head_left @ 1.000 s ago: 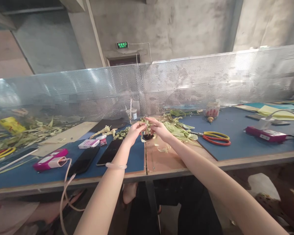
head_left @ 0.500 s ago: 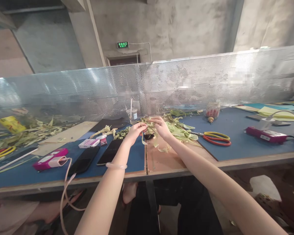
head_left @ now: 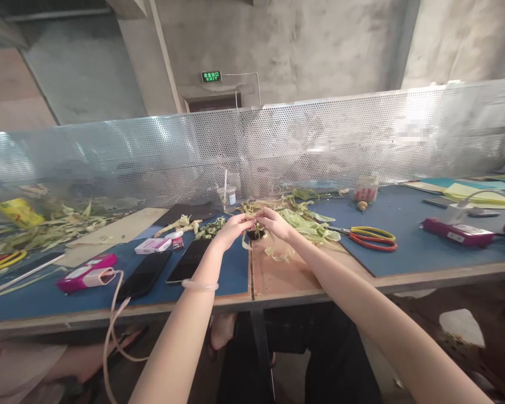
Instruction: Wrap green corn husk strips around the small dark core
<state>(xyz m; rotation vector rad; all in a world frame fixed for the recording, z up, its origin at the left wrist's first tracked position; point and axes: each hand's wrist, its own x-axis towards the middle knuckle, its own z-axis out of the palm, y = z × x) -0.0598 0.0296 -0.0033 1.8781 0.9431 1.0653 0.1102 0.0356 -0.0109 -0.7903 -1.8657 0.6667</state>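
My left hand and my right hand meet over the middle of the table. Both are closed, fingertips pinched together on pale green leaf strips that look like husk; the fingers partly hide them. Just under the fingertips is a small dark round thing, its kind not clear. Loose curled strips lie below my right hand. Beyond it spreads a heap of pale green leaves. To the left of my left hand sits a dark green knotted bunch.
Scissors with yellow and red handles lie right of the leaves. Phones, a magenta power strip and a small box are at left. A cup with a straw and a jar stand near the perforated metal screen.
My hands have drawn closer together, fingertips now meeting. The left moved slightly right and the right lowered a little. The strips between them sit lower and show less.
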